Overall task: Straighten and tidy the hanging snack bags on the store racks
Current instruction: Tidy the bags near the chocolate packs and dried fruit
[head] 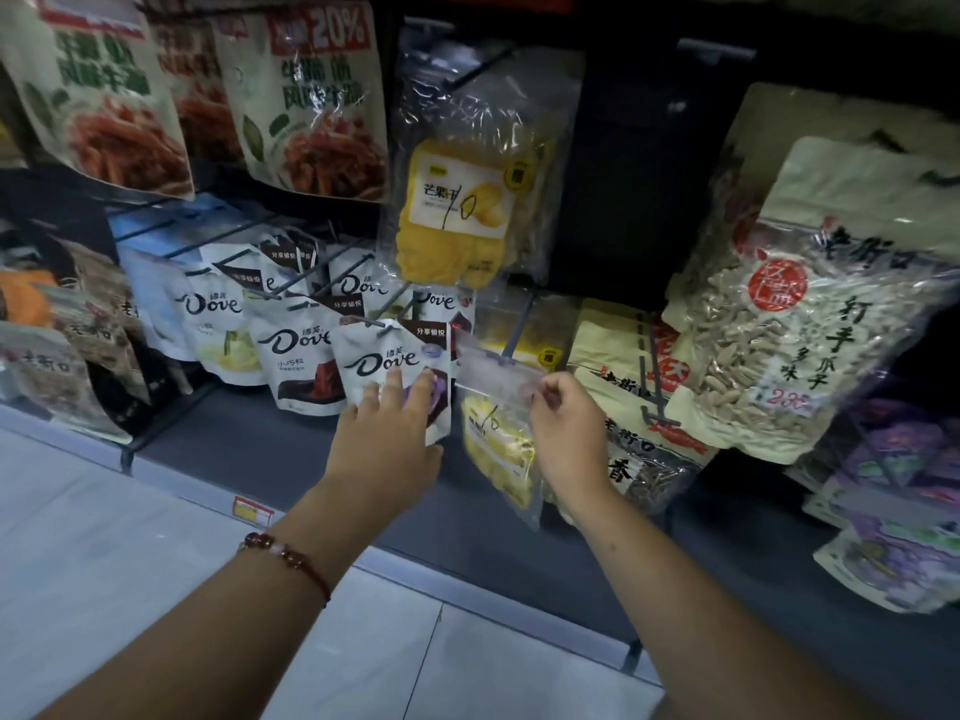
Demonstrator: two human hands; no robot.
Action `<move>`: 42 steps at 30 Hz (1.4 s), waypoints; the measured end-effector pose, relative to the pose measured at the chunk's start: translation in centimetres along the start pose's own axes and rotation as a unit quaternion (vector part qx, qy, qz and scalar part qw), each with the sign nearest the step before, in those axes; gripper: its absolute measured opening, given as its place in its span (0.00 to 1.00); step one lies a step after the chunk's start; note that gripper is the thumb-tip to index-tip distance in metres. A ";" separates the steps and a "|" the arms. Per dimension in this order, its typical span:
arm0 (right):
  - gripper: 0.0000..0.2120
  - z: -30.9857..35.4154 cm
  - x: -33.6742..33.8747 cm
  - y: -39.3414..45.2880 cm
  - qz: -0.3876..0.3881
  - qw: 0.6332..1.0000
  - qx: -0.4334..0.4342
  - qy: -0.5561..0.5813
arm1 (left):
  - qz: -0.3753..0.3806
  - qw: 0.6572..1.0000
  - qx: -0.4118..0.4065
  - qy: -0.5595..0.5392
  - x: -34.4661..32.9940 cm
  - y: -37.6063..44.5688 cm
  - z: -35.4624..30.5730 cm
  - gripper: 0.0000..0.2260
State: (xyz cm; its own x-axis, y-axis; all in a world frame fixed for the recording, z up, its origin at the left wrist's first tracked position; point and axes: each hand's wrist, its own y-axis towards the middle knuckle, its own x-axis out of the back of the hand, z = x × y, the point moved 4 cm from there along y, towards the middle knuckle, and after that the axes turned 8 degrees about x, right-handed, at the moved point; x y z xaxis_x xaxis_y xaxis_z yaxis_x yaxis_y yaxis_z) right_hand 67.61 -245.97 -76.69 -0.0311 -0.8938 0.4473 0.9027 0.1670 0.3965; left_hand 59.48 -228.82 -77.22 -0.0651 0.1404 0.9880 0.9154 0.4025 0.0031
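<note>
My left hand (pixel 387 439) lies with straight fingers against the front white Dove bag (pixel 387 356), which hangs on a low peg. Right beside it my right hand (pixel 563 418) pinches the upper right edge of a clear bag of yellow dried mango (pixel 498 433) that hangs tilted on a peg (pixel 519 335). Another, larger mango bag (pixel 462 215) hangs on the peg row above. More Dove bags (pixel 296 350) hang in rows to the left.
Big sunflower-seed bags (pixel 789 324) hang at the right, with purple bags (pixel 893 537) below them. Spicy-strip bags (pixel 311 106) hang at the top left. A dark shelf base (pixel 291 444) with a price tag (pixel 252 510) runs under the pegs, above a pale tiled floor (pixel 156 563).
</note>
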 end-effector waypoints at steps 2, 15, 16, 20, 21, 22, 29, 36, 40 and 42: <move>0.08 0.3 0.7 -0.7 0.002 1.000 -0.002 0.025 | 0.001 1.000 0.000 0.004 0.3 -0.6 0.1 0.36; 0.09 5.5 4.7 -6.2 0.147 0.983 0.105 -0.041 | -0.050 0.988 -0.134 -0.058 4.0 -5.1 -0.7 0.17; 0.08 6.2 5.0 -6.4 0.142 0.982 0.116 -0.042 | -0.073 0.984 -0.144 -0.072 4.4 -5.5 -0.9 0.13; 0.08 8.7 5.6 -7.1 0.124 0.979 0.151 -0.052 | -0.150 0.977 -0.134 -0.068 5.9 -6.7 -0.6 0.07; 0.07 9.1 5.7 -7.1 0.127 0.977 0.160 -0.064 | -0.168 0.975 -0.127 -0.070 6.2 -6.9 -0.3 0.06; 0.07 9.6 5.7 -7.0 0.133 0.975 0.164 -0.072 | -0.187 0.971 -0.125 -0.078 6.5 -7.1 0.0 0.06; 0.15 13.4 6.2 -3.4 0.109 0.979 0.168 -0.033 | -0.315 0.937 -0.107 -0.110 10.5 -7.0 2.6 0.06; 0.24 16.5 3.9 2.5 0.143 0.968 0.148 -0.147 | -0.410 0.900 -0.053 -0.138 12.9 -5.6 4.5 0.07; 0.27 15.8 1.5 6.3 0.165 0.968 0.082 -0.170 | -0.431 0.892 -0.025 -0.135 13.3 -4.5 5.6 0.08; 0.26 14.5 0.3 8.1 0.164 0.976 0.019 -0.139 | -0.428 0.893 -0.021 -0.140 13.5 -3.8 6.0 0.09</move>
State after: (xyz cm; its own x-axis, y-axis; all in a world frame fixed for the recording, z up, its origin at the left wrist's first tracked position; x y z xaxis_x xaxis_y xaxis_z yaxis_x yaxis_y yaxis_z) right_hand 68.71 -238.85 -61.68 0.1370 -0.6426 0.7538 0.8676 0.4451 0.2218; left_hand 52.70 -223.00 -64.82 -0.8390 0.0195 0.5438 0.4962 0.4377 0.7498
